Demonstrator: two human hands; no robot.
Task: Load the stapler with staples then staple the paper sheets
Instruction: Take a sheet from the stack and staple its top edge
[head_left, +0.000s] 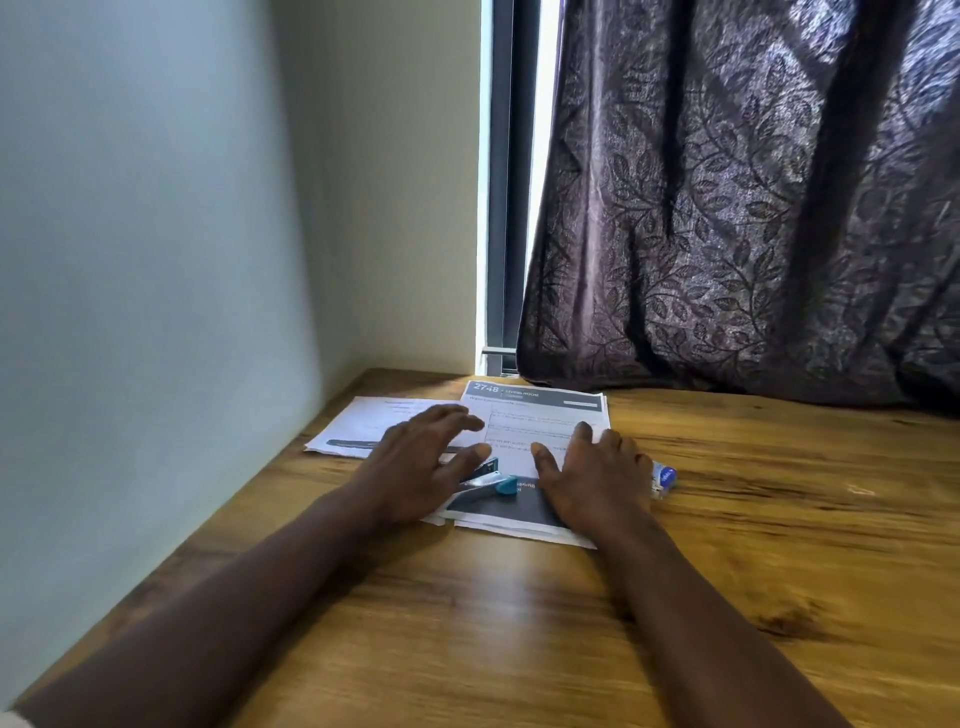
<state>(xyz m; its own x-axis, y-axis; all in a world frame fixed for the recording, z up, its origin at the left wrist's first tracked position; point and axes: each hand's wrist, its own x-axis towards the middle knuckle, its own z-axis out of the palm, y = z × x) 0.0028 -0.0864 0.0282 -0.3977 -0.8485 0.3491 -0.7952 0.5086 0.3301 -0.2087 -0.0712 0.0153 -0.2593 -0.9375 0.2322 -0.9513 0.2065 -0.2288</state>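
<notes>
While both hands lie palm-down over the paper sheets (540, 415) on the worktop (519, 623), neither holds anything. Left hand (421, 467): fingers spread and slightly bent above the sheets; contact unclear. Right hand (597, 478): fingers straight and spread, flat on the stack. Stapler (485, 480), teal and metal, lies on the sheets between the two hands, just beside the left thumb. Small blue-and-white box (665, 475) sits on the worktop at the right hand's outer edge; label unreadable.

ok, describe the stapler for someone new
On the wooden table, find the printed paper sheets by the curtain. The stapler lies on them between the left hand and right hand. Dark metal with a teal end, unlike the blue-white box.
</notes>
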